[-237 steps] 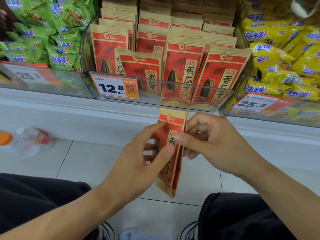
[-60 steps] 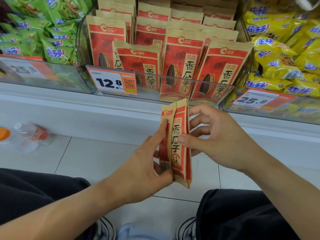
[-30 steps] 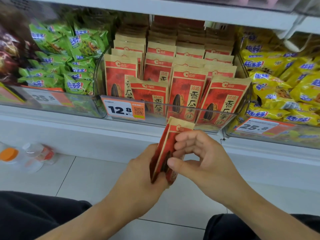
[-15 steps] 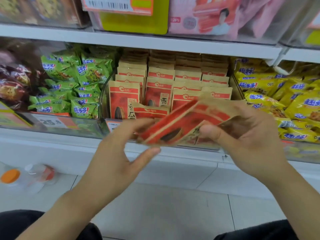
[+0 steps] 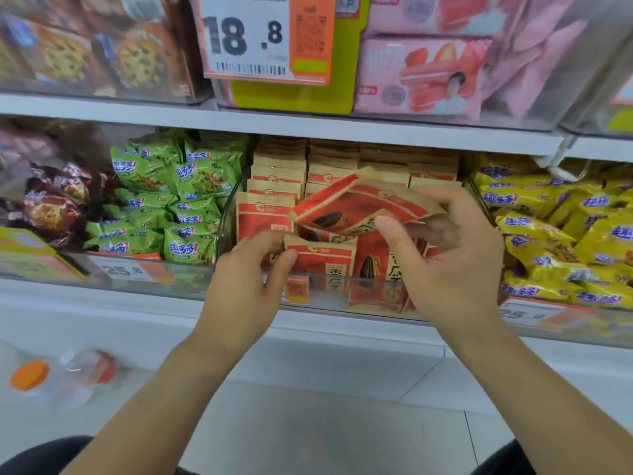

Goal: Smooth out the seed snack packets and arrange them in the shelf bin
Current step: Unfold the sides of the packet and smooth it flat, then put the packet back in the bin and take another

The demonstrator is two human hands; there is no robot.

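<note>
Shop shelving fills the view: a white shelf (image 5: pixel 308 126) divides an upper row of boxed snacks from a lower row of clear bins. Centre bin (image 5: pixel 342 293) holds upright rows of red-and-tan seed packets (image 5: pixel 270 186). Green packets (image 5: pixel 171 200) fill the bin to its left, yellow packets (image 5: pixel 561 234) the bin to its right. Large price tag (image 5: pixel 260 39) reading 18.8 hangs on the upper row.

Right hand (image 5: pixel 448 265) is raised over the centre bin, thumb below and fingers curled over the far end of a held seed packet (image 5: pixel 359 207); it pinches that packet at its right end. Packet lies tilted, nearly flat, above the front packets and inside the bin's width. Possibly two packets are held together; motion blur prevents a count.

Left hand (image 5: pixel 246 286) sits lower and left, apart from the held packet, its fingertips on the top edge of a front-row packet (image 5: pixel 322 258) standing behind the bin's clear front wall.

Two bottles (image 5: pixel 54 378) lie on the pale floor at lower left.
</note>
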